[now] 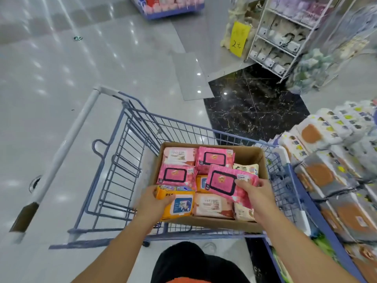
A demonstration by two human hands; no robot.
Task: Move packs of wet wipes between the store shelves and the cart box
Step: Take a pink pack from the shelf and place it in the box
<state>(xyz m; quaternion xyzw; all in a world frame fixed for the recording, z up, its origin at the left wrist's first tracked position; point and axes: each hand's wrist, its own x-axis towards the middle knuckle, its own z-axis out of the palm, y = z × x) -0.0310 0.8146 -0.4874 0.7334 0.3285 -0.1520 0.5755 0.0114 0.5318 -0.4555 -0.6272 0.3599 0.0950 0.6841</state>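
Left grip [152,199] holds orange pack [179,203] at box [253,155] near-left corner. Right grip [250,193] holds pink pack [224,182] tilted above. Far-right corner bare. Shelf [326,180] crowds cart [122,170].

A yellow paper sign [239,38] is hanging beside a white wire rack [285,35] and is showing a handwritten "2元" in its lower half; the fainter writing above it is reading as a blur. In the cardboard box [252,158], an orange pack [177,203] is carrying white Chinese characters along its top edge, too small to read surely. The tilted pink pack [222,182] is bearing a white sticker [242,177], and its print is not legible.
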